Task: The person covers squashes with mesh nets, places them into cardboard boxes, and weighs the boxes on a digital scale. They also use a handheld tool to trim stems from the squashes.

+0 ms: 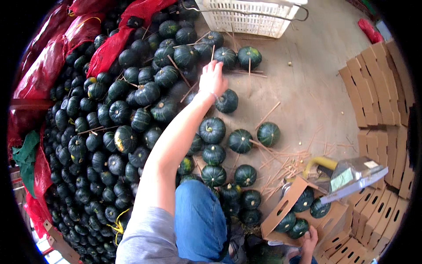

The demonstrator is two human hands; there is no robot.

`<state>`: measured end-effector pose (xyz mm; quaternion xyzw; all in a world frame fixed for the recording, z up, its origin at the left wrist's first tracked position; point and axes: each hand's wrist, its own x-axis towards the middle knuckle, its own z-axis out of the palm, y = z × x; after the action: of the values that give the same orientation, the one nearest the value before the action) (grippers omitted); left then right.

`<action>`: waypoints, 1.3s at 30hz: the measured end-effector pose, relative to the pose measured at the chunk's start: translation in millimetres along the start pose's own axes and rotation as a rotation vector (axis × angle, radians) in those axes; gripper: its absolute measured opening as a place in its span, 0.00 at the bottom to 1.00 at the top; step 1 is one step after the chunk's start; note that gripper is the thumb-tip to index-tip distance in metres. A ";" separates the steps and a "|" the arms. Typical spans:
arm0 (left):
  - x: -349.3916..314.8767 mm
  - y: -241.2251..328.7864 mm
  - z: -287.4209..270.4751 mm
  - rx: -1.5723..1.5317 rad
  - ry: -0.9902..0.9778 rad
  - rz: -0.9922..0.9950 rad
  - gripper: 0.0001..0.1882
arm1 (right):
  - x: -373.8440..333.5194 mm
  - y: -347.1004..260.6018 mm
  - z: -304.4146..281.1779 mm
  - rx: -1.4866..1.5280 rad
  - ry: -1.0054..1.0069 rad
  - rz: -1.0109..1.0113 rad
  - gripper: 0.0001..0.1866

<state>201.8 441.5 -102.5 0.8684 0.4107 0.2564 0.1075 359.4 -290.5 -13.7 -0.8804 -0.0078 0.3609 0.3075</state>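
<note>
Stretched out to the far middle, my left hand (212, 80) is open, its extended fingers close to a dark green pumpkin (225, 58) and a thin wooden stick (212, 52). A second round pumpkin (227, 101) lies beside my left wrist. At the lower right, my right hand (310, 238) has its thumb and fingers around the near side of a small pumpkin (298, 228). That pumpkin sits in an open brown cardboard box (281, 209) with several others. My right palm is partly hidden.
A large heap of pumpkins (116, 163) fills the left side, bordered by red mesh sacks (52, 66). A white plastic crate (246, 20) stands at the back. Stacked cardboard boxes (373, 83) line the right. A scale with a yellow part (356, 178) stands behind the open box, near scattered sticks (285, 165).
</note>
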 end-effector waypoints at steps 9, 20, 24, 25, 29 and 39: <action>81.2 -13.4 76.0 0.440 -0.229 -0.236 0.44 | -74.7 -113.7 50.5 -0.578 0.102 -0.364 0.20; 20.1 -11.3 4.4 -0.720 -0.261 -0.345 0.42 | -72.2 -266.4 122.8 -0.416 -0.242 -0.547 0.20; -59.2 45.8 -55.6 -1.786 -0.393 -0.538 0.37 | -43.8 -301.9 181.5 -0.202 -0.236 -0.436 0.33; -88.7 55.5 -69.0 -1.926 -0.412 -0.608 0.37 | -40.6 -314.4 205.1 -0.100 -0.259 -0.458 0.37; -179.6 95.4 -104.8 -1.338 -0.576 -0.662 0.36 | -24.2 -337.4 280.9 -0.378 -0.329 -0.928 0.50; -135.6 -81.6 -156.0 0.680 -0.413 -0.016 0.42 | -41.0 -288.2 211.4 0.500 -0.851 -0.046 0.54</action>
<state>-7.2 385.7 -51.4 0.8845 0.4487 -0.0748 -0.1039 253.7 46.8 53.5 -0.5539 -0.0655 0.6723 0.4867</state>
